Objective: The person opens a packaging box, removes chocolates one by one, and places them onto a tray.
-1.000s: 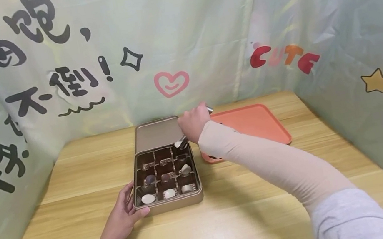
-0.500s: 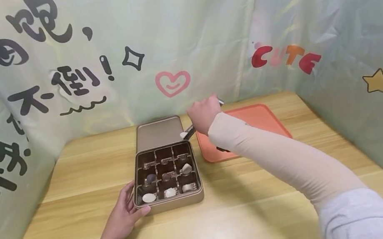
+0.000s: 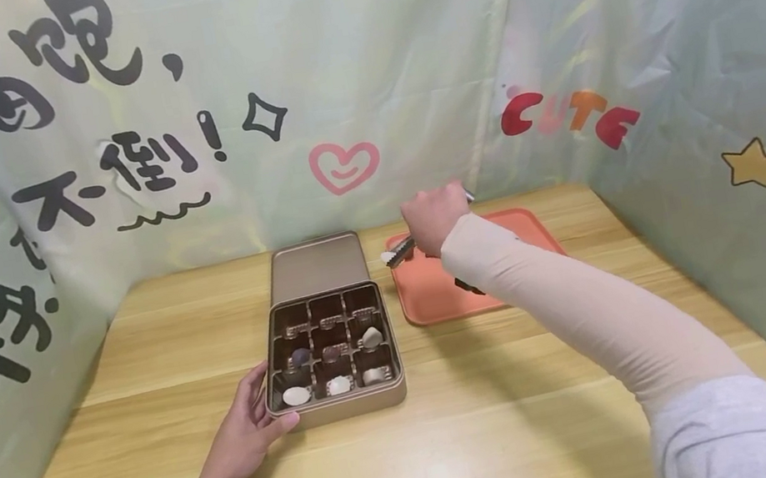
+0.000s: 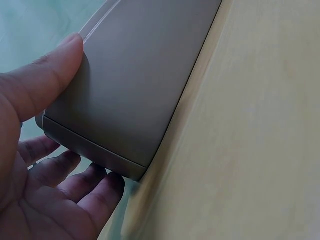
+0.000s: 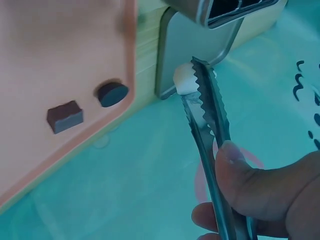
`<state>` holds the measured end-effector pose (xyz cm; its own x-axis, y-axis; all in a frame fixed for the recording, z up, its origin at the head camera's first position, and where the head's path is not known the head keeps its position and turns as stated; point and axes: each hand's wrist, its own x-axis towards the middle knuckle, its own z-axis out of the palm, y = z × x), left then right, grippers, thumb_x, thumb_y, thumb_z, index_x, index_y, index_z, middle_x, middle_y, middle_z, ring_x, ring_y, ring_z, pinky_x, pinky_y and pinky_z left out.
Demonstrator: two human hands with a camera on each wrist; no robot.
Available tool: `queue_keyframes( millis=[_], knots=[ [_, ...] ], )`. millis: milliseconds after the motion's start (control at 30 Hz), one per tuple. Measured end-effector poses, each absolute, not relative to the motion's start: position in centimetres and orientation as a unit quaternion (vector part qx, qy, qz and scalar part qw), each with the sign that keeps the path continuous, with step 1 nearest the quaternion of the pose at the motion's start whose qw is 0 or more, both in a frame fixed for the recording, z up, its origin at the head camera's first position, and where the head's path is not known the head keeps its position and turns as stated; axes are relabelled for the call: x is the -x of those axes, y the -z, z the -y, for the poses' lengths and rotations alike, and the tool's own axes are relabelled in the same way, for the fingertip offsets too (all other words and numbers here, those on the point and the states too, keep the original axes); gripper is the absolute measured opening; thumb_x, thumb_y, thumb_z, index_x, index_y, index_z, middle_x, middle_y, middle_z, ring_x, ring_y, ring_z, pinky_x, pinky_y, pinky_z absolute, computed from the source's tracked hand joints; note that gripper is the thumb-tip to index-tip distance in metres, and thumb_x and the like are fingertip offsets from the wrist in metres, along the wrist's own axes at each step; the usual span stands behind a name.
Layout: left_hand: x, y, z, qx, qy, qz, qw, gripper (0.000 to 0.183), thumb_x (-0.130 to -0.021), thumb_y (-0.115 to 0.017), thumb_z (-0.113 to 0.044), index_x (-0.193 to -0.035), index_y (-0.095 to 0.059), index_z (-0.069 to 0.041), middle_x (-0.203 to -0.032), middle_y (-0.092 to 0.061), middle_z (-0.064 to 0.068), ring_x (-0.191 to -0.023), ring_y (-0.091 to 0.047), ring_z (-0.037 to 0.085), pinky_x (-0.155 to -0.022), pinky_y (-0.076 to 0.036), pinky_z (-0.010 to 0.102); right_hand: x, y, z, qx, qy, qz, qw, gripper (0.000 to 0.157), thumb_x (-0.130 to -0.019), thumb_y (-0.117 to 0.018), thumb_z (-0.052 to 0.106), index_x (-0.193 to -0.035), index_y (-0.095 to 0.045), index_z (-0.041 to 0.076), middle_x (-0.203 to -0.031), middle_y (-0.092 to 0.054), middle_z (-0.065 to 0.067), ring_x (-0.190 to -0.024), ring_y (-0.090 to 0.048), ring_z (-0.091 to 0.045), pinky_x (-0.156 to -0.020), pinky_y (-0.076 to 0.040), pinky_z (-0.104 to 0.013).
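My left hand point(image 3: 244, 431) grips the front left corner of a bronze tin point(image 3: 350, 405), thumb on its front wall and fingers at its left side. The tin's divided insert holds several pale and dark pieces in its front and middle rows; no piece shows in the back row. My right hand point(image 3: 436, 217) holds metal tongs point(image 5: 215, 110) with serrated tips. A small white piece point(image 5: 184, 79), its kind unclear, is pinched between those tips. In the head view the tongs hang by the left edge of the orange tray point(image 3: 430, 294), right of the tin.
A flat bronze lid point(image 3: 317, 267) lies behind the tin. On the tray in the right wrist view are a brown block point(image 5: 65, 116) and a dark round piece point(image 5: 111, 93). A printed curtain point(image 3: 403, 83) hangs behind the wooden table point(image 3: 500, 439).
My right hand has carried the tongs and white piece rightward, from over the tin's back right compartment past the lid to the tray's edge. My left hand stays on the tin.
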<state>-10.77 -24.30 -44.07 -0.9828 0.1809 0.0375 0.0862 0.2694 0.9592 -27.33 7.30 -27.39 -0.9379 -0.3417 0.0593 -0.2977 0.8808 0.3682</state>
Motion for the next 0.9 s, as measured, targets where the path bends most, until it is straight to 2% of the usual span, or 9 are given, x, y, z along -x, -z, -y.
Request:
queue_keyframes(
  millis=[100, 233, 333, 400, 533, 600, 767, 900],
  knots=[
    [10.8, 44.0, 24.3, -0.082, -0.599, -0.795, 0.04, 0.093, -0.084, -0.074, -0.01, -0.151, -0.011, 0.001, -0.156, -0.014, 0.028, -0.14, -0.021, 0.044, -0.105, -0.029, 0.017, 27.6, 27.6, -7.9, -0.163, 0.168, 0.971, 0.056, 0.009, -0.084, -0.074, 0.024, -0.09, -0.072, 0.018, -0.074, -0.064, -0.001, -0.062, -0.058, -0.023, -0.07, -0.05, -0.048],
    [10.8, 43.9, 24.2, -0.081, -0.597, -0.797, 0.039, 0.092, -0.085, -0.074, -0.01, -0.151, -0.011, 0.001, -0.156, -0.014, 0.028, -0.14, -0.021, 0.044, -0.107, -0.029, 0.021, 28.0, 28.0, -8.7, -0.157, 0.159, 0.973, 0.05, 0.024, -0.077, -0.081, 0.036, -0.09, -0.071, 0.017, -0.073, -0.065, -0.002, -0.064, -0.059, -0.025, -0.074, -0.05, -0.051],
    [10.8, 43.9, 24.2, -0.083, -0.596, -0.798, 0.039, 0.092, -0.085, -0.074, -0.01, -0.151, -0.012, 0.001, -0.156, -0.014, 0.028, -0.14, -0.021, 0.044, -0.108, -0.029, 0.022, 28.4, 28.2, -9.4, -0.15, 0.159, 0.975, 0.046, 0.03, -0.076, -0.081, 0.043, -0.089, -0.072, 0.017, -0.074, -0.066, -0.003, -0.066, -0.06, -0.026, -0.077, -0.05, -0.053],
    [10.8, 43.9, 24.2, -0.082, -0.597, -0.797, 0.038, 0.092, -0.085, -0.074, -0.01, -0.151, -0.012, 0.001, -0.156, -0.014, 0.028, -0.14, -0.021, 0.044, -0.108, -0.029, 0.025, 28.6, 28.4, -9.8, -0.146, 0.159, 0.975, 0.043, 0.025, -0.08, -0.078, 0.039, -0.089, -0.073, 0.017, -0.074, -0.066, -0.004, -0.066, -0.061, -0.026, -0.076, -0.051, -0.053],
    [10.8, 43.9, 24.2, -0.08, -0.596, -0.798, 0.037, 0.093, -0.084, -0.075, -0.01, -0.151, -0.012, 0.001, -0.156, -0.014, 0.029, -0.14, -0.022, 0.044, -0.109, -0.028, 0.028, 29.0, 28.8, -10.6, -0.138, 0.157, 0.977, 0.041, 0.008, -0.09, -0.068, 0.021, -0.092, -0.073, 0.014, -0.076, -0.066, -0.006, -0.065, -0.061, -0.028, -0.074, -0.052, -0.054],
    [10.8, 43.9, 24.2, -0.079, -0.597, -0.798, 0.036, 0.093, -0.084, -0.075, -0.01, -0.151, -0.011, 0.001, -0.156, -0.014, 0.029, -0.14, -0.022, 0.044, -0.108, -0.029, 0.025, 29.2, 29.0, -11.0, -0.134, 0.155, 0.978, 0.04, 0.009, -0.092, -0.064, 0.014, -0.092, -0.073, 0.014, -0.076, -0.066, -0.006, -0.066, -0.061, -0.029, -0.074, -0.051, -0.055],
    [10.8, 44.1, 24.2, -0.078, -0.603, -0.793, 0.037, 0.093, -0.084, -0.075, -0.008, -0.151, -0.011, 0.002, -0.156, -0.013, 0.029, -0.14, -0.021, 0.044, -0.103, -0.03, 0.014, 29.5, 29.2, -11.8, -0.132, 0.146, 0.98, 0.042, 0.006, -0.091, -0.066, 0.011, -0.09, -0.072, 0.013, -0.076, -0.066, -0.007, -0.069, -0.062, -0.03, -0.076, -0.049, -0.056],
    [10.8, 44.2, 24.3, -0.08, -0.6, -0.795, 0.035, 0.093, -0.084, -0.075, -0.01, -0.151, -0.011, 0.001, -0.155, -0.013, 0.029, -0.14, -0.022, 0.044, -0.106, -0.03, 0.02, 29.6, 29.7, -12.3, -0.126, 0.145, 0.98, 0.044, 0.007, -0.09, -0.065, 0.011, -0.089, -0.071, 0.013, -0.076, -0.066, -0.007, -0.069, -0.062, -0.029, -0.077, -0.048, -0.056]
  ],
)
